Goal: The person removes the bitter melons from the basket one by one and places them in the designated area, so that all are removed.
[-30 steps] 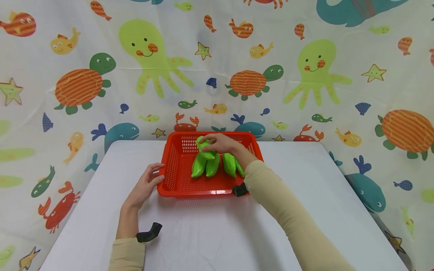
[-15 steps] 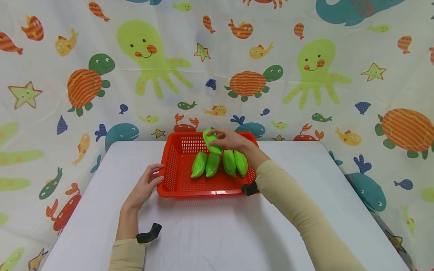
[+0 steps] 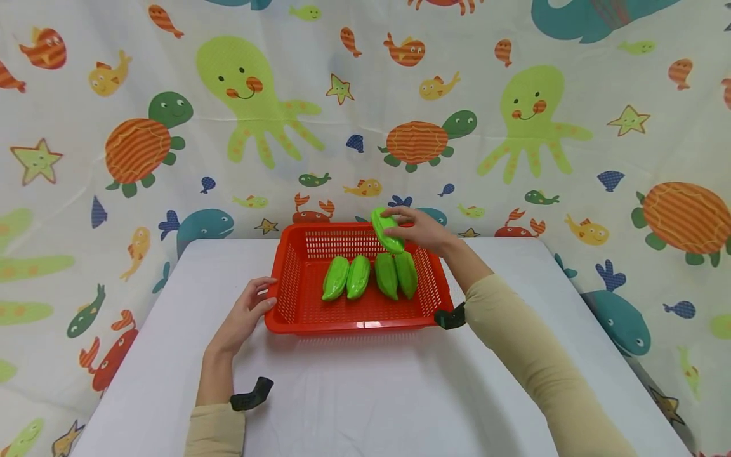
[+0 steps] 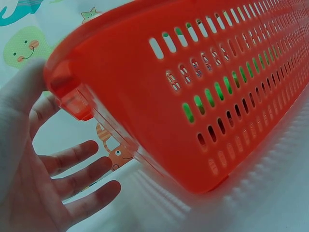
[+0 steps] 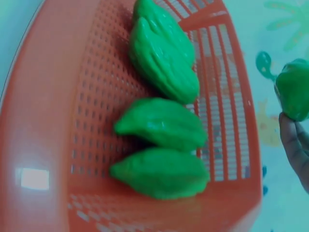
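Note:
In the head view my right hand (image 3: 419,230) pinches a shiny green star fruit (image 3: 385,230) between thumb and fingers, raised over the basket's back rim. That star fruit (image 5: 294,89) also shows at the right edge of the right wrist view, fingertips below it. Beneath, a red plastic basket (image 3: 342,325) bears two pairs of green ridged star fruits, a left pair (image 3: 347,278) and a right pair (image 3: 396,276). My left hand (image 3: 247,312) holds the basket's left rim. The left wrist view shows thumb and index finger at the rim corner, the other fingers (image 4: 82,181) spread apart from it.
The basket stands on a white table (image 3: 342,393) close to its back edge. Behind hangs a white curtain (image 3: 365,76) printed with sea animals. Black wrist mounts (image 3: 451,316) sit at both wrists. The basket's slotted walls (image 4: 145,96) rise around the fruits.
My right hand has carried the star fruit up and to the right, from above the left pair to above the right pair. The left hand and basket have stayed in place.

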The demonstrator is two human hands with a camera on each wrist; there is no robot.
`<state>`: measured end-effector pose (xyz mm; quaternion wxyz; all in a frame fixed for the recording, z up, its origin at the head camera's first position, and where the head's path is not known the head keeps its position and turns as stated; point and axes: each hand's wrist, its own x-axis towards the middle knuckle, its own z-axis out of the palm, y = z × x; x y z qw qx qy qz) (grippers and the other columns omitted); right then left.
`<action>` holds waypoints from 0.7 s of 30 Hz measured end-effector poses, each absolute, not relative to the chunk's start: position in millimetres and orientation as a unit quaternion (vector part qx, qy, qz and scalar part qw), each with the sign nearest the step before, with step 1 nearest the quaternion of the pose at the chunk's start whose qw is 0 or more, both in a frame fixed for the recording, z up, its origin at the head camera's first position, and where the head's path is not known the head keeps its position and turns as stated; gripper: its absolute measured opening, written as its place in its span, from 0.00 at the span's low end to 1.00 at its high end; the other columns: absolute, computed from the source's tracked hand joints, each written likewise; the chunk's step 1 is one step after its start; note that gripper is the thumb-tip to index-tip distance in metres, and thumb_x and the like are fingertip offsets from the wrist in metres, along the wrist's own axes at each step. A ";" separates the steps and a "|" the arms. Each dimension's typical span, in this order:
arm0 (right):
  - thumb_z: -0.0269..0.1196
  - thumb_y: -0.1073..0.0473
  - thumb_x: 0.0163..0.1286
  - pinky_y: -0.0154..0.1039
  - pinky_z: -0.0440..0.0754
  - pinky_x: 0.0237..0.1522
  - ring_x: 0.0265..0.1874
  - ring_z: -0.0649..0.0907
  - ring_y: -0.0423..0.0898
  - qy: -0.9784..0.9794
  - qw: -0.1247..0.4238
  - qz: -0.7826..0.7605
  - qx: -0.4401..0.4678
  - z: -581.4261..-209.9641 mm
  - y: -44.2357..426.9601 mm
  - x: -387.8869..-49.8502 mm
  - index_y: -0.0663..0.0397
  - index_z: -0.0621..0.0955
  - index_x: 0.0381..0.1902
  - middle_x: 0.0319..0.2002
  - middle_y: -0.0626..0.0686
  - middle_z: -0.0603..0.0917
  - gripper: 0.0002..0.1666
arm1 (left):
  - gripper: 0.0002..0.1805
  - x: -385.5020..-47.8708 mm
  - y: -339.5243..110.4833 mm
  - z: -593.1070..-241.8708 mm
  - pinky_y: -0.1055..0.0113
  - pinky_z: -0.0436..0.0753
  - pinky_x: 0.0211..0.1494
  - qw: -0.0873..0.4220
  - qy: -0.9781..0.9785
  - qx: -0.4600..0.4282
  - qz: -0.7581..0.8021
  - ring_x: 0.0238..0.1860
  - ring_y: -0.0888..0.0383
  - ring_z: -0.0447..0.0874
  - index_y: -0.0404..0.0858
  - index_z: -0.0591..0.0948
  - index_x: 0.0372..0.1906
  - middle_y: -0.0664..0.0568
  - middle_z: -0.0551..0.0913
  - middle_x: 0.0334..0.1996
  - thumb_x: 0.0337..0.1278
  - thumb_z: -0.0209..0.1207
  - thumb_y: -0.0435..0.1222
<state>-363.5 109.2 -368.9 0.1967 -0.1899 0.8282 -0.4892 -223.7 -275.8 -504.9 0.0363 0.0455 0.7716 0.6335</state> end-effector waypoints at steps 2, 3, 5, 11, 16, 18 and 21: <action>0.64 0.48 0.68 0.53 0.76 0.58 0.60 0.73 0.53 0.822 0.201 -0.495 -0.195 -369.3 120.5 -363.4 0.42 0.72 0.66 0.66 0.57 0.68 0.29 | 0.31 -224.0 -275.7 -505.1 0.56 0.76 0.61 0.037 0.773 0.046 0.632 0.69 0.45 0.61 0.45 0.60 0.70 0.47 0.62 0.70 0.67 0.57 0.47; 0.64 0.49 0.68 0.52 0.76 0.59 0.59 0.74 0.53 0.819 0.206 -0.499 -0.197 -369.6 126.1 -363.6 0.42 0.72 0.66 0.65 0.57 0.69 0.29 | 0.31 -224.2 -275.5 -505.2 0.55 0.75 0.61 0.037 0.773 0.046 0.632 0.69 0.45 0.61 0.45 0.60 0.70 0.47 0.62 0.70 0.67 0.57 0.47; 0.64 0.50 0.69 0.53 0.75 0.59 0.58 0.74 0.53 0.810 0.222 -0.503 -0.204 -370.5 137.8 -364.7 0.43 0.72 0.66 0.65 0.57 0.69 0.29 | 0.31 -224.2 -275.2 -505.1 0.52 0.74 0.63 0.038 0.773 0.046 0.631 0.70 0.44 0.61 0.45 0.60 0.70 0.47 0.62 0.70 0.67 0.57 0.47; 0.61 0.55 0.71 0.51 0.76 0.58 0.57 0.74 0.55 0.788 0.257 -0.515 -0.219 -375.2 169.3 -364.5 0.47 0.70 0.67 0.65 0.57 0.67 0.28 | 0.31 -223.1 -276.2 -504.4 0.52 0.74 0.62 0.040 0.774 0.044 0.631 0.69 0.45 0.60 0.45 0.60 0.70 0.47 0.62 0.70 0.68 0.57 0.47; 0.59 0.60 0.73 0.45 0.78 0.56 0.59 0.72 0.56 0.764 0.268 -0.547 -0.215 -385.1 191.2 -361.9 0.52 0.69 0.66 0.66 0.59 0.65 0.26 | 0.32 -222.5 -278.0 -504.6 0.59 0.77 0.60 0.041 0.773 0.043 0.631 0.69 0.45 0.61 0.46 0.60 0.70 0.47 0.62 0.70 0.67 0.57 0.48; 0.58 0.61 0.73 0.43 0.78 0.55 0.59 0.71 0.56 0.759 0.266 -0.557 -0.206 -389.0 198.7 -359.1 0.52 0.68 0.66 0.66 0.59 0.64 0.26 | 0.32 -222.3 -278.7 -504.9 0.60 0.77 0.60 0.041 0.773 0.044 0.631 0.69 0.45 0.61 0.45 0.60 0.70 0.47 0.62 0.70 0.67 0.57 0.48; 0.58 0.60 0.73 0.41 0.79 0.54 0.60 0.69 0.56 0.757 0.257 -0.571 -0.185 -395.4 209.9 -354.2 0.51 0.67 0.67 0.67 0.59 0.62 0.26 | 0.32 -221.8 -279.5 -505.2 0.59 0.76 0.60 0.042 0.774 0.045 0.631 0.69 0.45 0.61 0.46 0.60 0.70 0.47 0.61 0.71 0.67 0.57 0.48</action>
